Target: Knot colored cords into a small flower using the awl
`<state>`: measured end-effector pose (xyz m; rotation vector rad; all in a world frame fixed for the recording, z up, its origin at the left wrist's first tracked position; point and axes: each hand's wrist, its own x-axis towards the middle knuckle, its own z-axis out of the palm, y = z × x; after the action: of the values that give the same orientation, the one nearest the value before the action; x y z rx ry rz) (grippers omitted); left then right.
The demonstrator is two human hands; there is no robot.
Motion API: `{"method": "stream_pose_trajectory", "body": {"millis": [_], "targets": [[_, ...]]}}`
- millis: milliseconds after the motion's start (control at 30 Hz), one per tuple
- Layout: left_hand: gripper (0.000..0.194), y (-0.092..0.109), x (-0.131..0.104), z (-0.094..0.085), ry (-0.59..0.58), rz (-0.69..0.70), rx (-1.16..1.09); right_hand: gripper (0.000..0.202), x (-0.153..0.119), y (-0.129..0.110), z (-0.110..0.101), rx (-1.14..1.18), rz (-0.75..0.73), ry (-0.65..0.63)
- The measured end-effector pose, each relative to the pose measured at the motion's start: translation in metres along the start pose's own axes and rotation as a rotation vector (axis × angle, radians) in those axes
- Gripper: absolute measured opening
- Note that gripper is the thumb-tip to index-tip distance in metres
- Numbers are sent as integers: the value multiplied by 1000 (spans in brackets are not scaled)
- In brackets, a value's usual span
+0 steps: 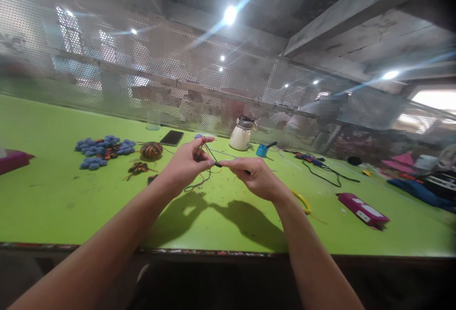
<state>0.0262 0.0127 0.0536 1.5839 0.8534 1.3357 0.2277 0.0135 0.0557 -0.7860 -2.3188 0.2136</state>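
While yarn [210,152] stretches: my left hand [188,162] pinches it; right hand [256,177] meets dark piece [218,164], closure unclear.
Yarn, inward of bench's [107,220] near edge: next move likely needs even tension.

Green table [107,215]: phone [172,138], cream jug [241,134] along far edge; magenta box [363,209] toward near right corner.

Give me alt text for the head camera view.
Two bare hands, left and right, work dark yarn above a green table. Around them lie blue crocheted pieces, a yarn ball, a phone and a cream jug.
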Motion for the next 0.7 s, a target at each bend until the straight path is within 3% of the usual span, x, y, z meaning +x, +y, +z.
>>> {"method": "stream_pose_trajectory", "body": {"millis": [167, 300, 533, 633, 700], "targets": [[62, -1, -1, 2, 35, 89, 124, 35, 0, 0, 5, -30, 9, 52], [60, -5, -1, 2, 78, 221, 247, 30, 2, -1, 14, 80, 77, 165], [49, -13, -6, 12, 162, 454, 406, 25, 12, -5, 37, 688, 509, 337], [47, -15, -5, 15, 194, 430, 388, 28, 13, -7, 47, 934, 593, 391], [53, -13, -2, 14, 190, 293, 234, 27, 12, -8, 51, 1023, 577, 416]]}}
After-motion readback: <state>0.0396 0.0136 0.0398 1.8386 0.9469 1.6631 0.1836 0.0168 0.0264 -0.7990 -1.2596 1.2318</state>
